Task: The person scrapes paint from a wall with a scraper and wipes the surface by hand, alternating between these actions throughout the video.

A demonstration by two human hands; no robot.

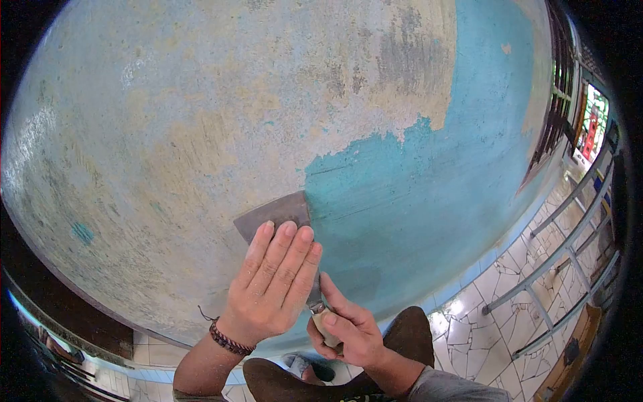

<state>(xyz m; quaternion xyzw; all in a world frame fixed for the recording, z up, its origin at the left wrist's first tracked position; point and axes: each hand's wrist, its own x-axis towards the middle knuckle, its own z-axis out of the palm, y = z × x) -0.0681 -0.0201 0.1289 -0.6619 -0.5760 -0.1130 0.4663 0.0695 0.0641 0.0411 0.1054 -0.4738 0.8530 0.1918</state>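
Observation:
A wide metal scraper [273,213] lies with its blade against the wall, its front corner at the left edge of the blue paint [402,194]. My left hand [274,281] rests flat on the blade, fingers stretched out side by side, with a braided bracelet on the wrist. Wrapped round the scraper's handle is my right hand [348,328], below and to the right of my left hand. Bare, patchy grey and beige wall [167,147] shows to the left of the blade and above the ragged paint edge.
Metal railings [556,268] stand at the right over a floor of cracked-pattern tiles [469,328]. A dark window grille [556,100] is at the upper right. A dark opening [67,301] lies at the lower left. My knees show at the bottom.

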